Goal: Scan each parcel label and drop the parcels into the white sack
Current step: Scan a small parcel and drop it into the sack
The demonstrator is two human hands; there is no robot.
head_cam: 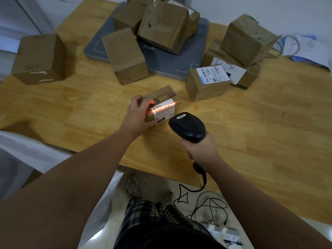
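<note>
Cardboard parcel: small brown box near the middle of the table, in front of the person; can't tell if its base is fully down on the wood.
Label: white, on the face turned up toward the camera, barcode near its upper edge.
Left hand: grips the parcel's left end, fingers curled over the top edge.
Right hand: wrapped round the handle of the black scanner; its head is just beside the parcel's near right corner, not touching it.
Beam: red-orange line along the barcode, spilling onto the left fingers.
Step (judgement): scan under way on this parcel; drop not yet done.
White sack: pale plastic, low on the left, below the table's near left edge.
Key relation: sack lies left of and below the parcel, on the left hand's side; that hand already holds the box, so it's the nearer one for the drop.
Long axis: parcel runs roughly left-right, out from the left hand's grip toward the scanner.
Next move (judgement): swing left over the table edge, then lower; right hand can stay put.
Other parcels: farther back, several on a grey platform, well apart from both hands.
Risk (judgement): one-end grip, box could tip on the swing.
</note>
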